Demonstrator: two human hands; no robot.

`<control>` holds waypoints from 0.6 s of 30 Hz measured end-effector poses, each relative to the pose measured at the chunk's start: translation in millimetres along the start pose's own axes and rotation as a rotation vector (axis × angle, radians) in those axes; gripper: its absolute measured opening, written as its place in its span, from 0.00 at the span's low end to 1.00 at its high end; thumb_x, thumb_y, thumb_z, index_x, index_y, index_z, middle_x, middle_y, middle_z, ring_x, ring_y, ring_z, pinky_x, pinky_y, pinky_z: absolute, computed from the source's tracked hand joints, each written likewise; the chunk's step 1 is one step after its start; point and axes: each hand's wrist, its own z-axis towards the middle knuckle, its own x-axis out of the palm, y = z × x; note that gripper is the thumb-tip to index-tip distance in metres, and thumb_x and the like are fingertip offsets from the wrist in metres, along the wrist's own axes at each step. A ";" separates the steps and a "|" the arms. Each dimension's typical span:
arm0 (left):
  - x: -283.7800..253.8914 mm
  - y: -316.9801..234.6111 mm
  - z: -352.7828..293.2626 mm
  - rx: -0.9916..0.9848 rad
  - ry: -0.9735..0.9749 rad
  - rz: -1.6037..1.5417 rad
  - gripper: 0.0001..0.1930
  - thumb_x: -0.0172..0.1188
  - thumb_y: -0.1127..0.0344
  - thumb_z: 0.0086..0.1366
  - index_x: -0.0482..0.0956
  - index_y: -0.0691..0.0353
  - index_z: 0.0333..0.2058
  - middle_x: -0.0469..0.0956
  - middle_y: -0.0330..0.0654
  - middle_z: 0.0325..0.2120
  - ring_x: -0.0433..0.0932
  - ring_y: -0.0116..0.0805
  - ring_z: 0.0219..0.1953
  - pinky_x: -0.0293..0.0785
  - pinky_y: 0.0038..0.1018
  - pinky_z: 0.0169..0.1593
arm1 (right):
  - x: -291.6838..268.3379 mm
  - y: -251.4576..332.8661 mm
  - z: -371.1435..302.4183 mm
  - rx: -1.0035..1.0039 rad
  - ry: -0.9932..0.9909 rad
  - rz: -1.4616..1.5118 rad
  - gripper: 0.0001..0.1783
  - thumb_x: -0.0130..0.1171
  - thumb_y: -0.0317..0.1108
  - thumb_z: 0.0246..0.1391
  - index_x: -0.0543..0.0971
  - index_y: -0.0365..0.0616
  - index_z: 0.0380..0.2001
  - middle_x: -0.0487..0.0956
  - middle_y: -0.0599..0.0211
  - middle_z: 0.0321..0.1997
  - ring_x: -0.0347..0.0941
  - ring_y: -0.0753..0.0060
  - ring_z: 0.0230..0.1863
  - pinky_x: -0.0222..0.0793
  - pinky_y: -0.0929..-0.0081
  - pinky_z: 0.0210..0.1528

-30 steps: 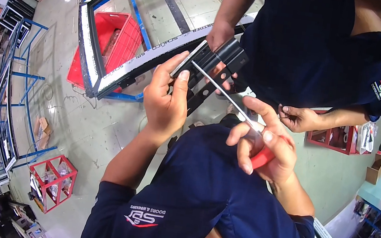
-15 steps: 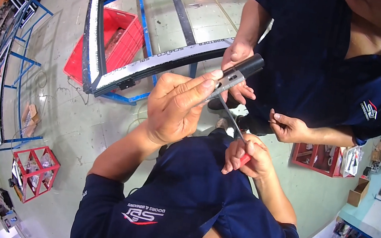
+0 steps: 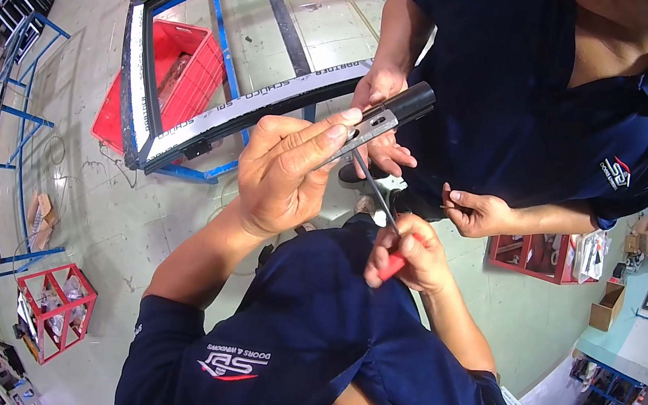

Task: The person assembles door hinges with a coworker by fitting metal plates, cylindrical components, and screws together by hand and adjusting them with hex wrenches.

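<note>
My left hand pinches the near end of a door hinge, a slotted metal plate with a black cylindrical barrel, held tilted up to the right. In my right hand is a screwdriver with a red handle, and its dark shaft slants up to the underside of the plate. Whether the tip sits in a screw is hidden. A co-worker's hand is open just behind the hinge; I cannot tell whether it touches it. The co-worker's other hand has its fingers pinched around something small.
The co-worker stands facing me, close by. Left of them, a dark-edged frame lies on blue supports, beside a red crate. Red metal racks stand at the lower left and right. A bench is at far right.
The whole view has shifted slightly. My hands, with the hinge and screwdriver, appear a little further left, and the screwdriver's red handle has turned somewhat. Both grips are kept.
</note>
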 end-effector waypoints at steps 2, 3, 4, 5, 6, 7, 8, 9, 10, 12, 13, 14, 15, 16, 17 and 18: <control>2.6 3.1 1.7 0.023 -0.021 0.001 0.19 0.67 0.79 0.61 0.77 0.65 0.51 0.86 0.52 0.47 0.78 0.35 0.38 0.74 0.25 0.39 | -3.4 -3.1 -1.7 0.113 0.047 0.313 0.15 0.56 0.43 0.70 0.76 0.42 0.45 0.78 0.50 0.31 0.83 0.45 0.33 0.83 0.55 0.33; 4.5 4.2 2.5 0.035 -0.036 -0.018 0.18 0.67 0.79 0.62 0.77 0.64 0.51 0.86 0.52 0.47 0.78 0.35 0.38 0.74 0.25 0.39 | -6.6 -9.1 -2.1 0.134 0.094 0.391 0.15 0.55 0.44 0.70 0.75 0.43 0.48 0.77 0.49 0.31 0.82 0.42 0.31 0.83 0.56 0.29; 5.6 4.7 2.5 0.045 -0.051 -0.034 0.18 0.67 0.78 0.62 0.77 0.64 0.50 0.86 0.52 0.47 0.77 0.35 0.38 0.74 0.25 0.39 | -7.5 -11.9 -1.8 0.158 0.141 0.470 0.16 0.55 0.45 0.71 0.74 0.45 0.51 0.77 0.49 0.31 0.82 0.40 0.30 0.83 0.57 0.25; 6.5 5.0 2.6 0.044 -0.052 -0.032 0.18 0.67 0.78 0.62 0.77 0.64 0.50 0.86 0.52 0.47 0.77 0.35 0.38 0.74 0.25 0.39 | -7.4 -8.3 -0.1 0.181 0.158 0.496 0.17 0.54 0.46 0.71 0.75 0.45 0.51 0.76 0.50 0.31 0.83 0.40 0.31 0.83 0.56 0.26; 7.3 5.3 2.8 0.036 -0.058 -0.048 0.17 0.67 0.78 0.63 0.77 0.64 0.50 0.86 0.52 0.47 0.77 0.35 0.38 0.74 0.25 0.39 | -8.8 -7.1 0.8 0.184 0.159 0.495 0.17 0.54 0.46 0.71 0.75 0.45 0.51 0.76 0.50 0.31 0.83 0.40 0.31 0.83 0.56 0.26; 7.4 5.1 2.4 0.028 -0.064 -0.064 0.16 0.67 0.77 0.63 0.77 0.63 0.49 0.86 0.52 0.47 0.77 0.35 0.38 0.75 0.25 0.39 | -10.1 -6.5 0.8 0.184 0.153 0.468 0.16 0.54 0.45 0.71 0.75 0.45 0.50 0.77 0.49 0.31 0.83 0.40 0.32 0.82 0.57 0.27; 7.2 4.9 1.9 0.027 -0.065 -0.062 0.16 0.67 0.77 0.63 0.77 0.63 0.49 0.86 0.52 0.47 0.77 0.35 0.38 0.75 0.25 0.39 | -10.1 -5.6 1.3 0.183 0.146 0.440 0.16 0.55 0.45 0.71 0.75 0.45 0.49 0.77 0.49 0.32 0.83 0.40 0.34 0.82 0.57 0.28; 7.1 4.7 1.5 0.019 -0.067 -0.068 0.16 0.67 0.77 0.64 0.77 0.64 0.49 0.86 0.52 0.47 0.77 0.35 0.38 0.75 0.25 0.39 | -7.5 -4.3 2.3 0.184 0.147 0.439 0.16 0.55 0.45 0.71 0.75 0.45 0.49 0.77 0.49 0.32 0.83 0.40 0.34 0.82 0.57 0.28; 6.7 4.2 1.1 0.010 -0.069 -0.073 0.15 0.66 0.77 0.64 0.77 0.64 0.49 0.86 0.52 0.47 0.77 0.35 0.38 0.75 0.26 0.40 | -1.3 -1.1 4.5 0.160 0.080 0.293 0.16 0.56 0.46 0.70 0.75 0.42 0.46 0.78 0.49 0.32 0.83 0.42 0.35 0.82 0.56 0.30; 5.6 3.4 0.8 0.011 -0.070 -0.063 0.15 0.66 0.77 0.65 0.77 0.64 0.49 0.86 0.52 0.47 0.77 0.35 0.38 0.75 0.26 0.40 | 1.6 1.7 7.1 0.136 0.016 0.144 0.18 0.57 0.47 0.69 0.74 0.40 0.42 0.79 0.49 0.32 0.83 0.44 0.36 0.82 0.56 0.33; 5.8 4.6 0.2 0.010 -0.067 -0.060 0.15 0.66 0.77 0.65 0.76 0.64 0.49 0.86 0.52 0.47 0.76 0.35 0.38 0.76 0.26 0.40 | -0.3 1.7 9.4 0.090 0.006 0.044 0.18 0.58 0.46 0.68 0.75 0.40 0.41 0.80 0.49 0.33 0.83 0.44 0.39 0.81 0.54 0.38; 4.7 4.4 -0.1 0.009 -0.066 -0.060 0.15 0.66 0.77 0.65 0.76 0.64 0.49 0.86 0.52 0.47 0.76 0.35 0.38 0.76 0.26 0.40 | -2.0 1.8 11.4 0.044 -0.004 -0.057 0.17 0.59 0.45 0.68 0.75 0.40 0.41 0.81 0.48 0.34 0.82 0.44 0.41 0.81 0.52 0.43; 2.8 3.2 -0.3 -0.011 -0.027 -0.058 0.16 0.64 0.78 0.66 0.74 0.64 0.51 0.85 0.54 0.47 0.77 0.35 0.38 0.76 0.26 0.42 | -2.2 4.0 12.2 0.025 -0.023 -0.134 0.17 0.59 0.45 0.68 0.75 0.39 0.42 0.82 0.49 0.35 0.82 0.45 0.43 0.79 0.51 0.48; 0.9 1.1 -0.2 -0.031 0.007 -0.054 0.17 0.62 0.80 0.67 0.72 0.64 0.53 0.85 0.56 0.48 0.77 0.35 0.39 0.76 0.26 0.45 | -2.1 4.0 12.0 0.025 -0.020 -0.136 0.17 0.59 0.45 0.68 0.75 0.39 0.42 0.82 0.49 0.35 0.82 0.45 0.43 0.79 0.51 0.48; 1.0 0.6 -1.3 -0.031 0.006 -0.052 0.17 0.62 0.80 0.67 0.72 0.64 0.53 0.85 0.56 0.48 0.77 0.35 0.39 0.76 0.26 0.45 | -2.5 3.2 11.8 -0.044 -0.045 -0.232 0.17 0.60 0.44 0.68 0.76 0.39 0.42 0.82 0.50 0.35 0.81 0.47 0.43 0.79 0.52 0.48; 1.8 0.5 -3.5 -0.052 -0.005 -0.055 0.18 0.62 0.80 0.67 0.72 0.65 0.53 0.85 0.55 0.48 0.78 0.35 0.40 0.77 0.26 0.45 | -3.5 1.9 11.5 -0.114 -0.070 -0.328 0.17 0.60 0.44 0.68 0.76 0.38 0.43 0.82 0.50 0.36 0.81 0.49 0.43 0.79 0.54 0.48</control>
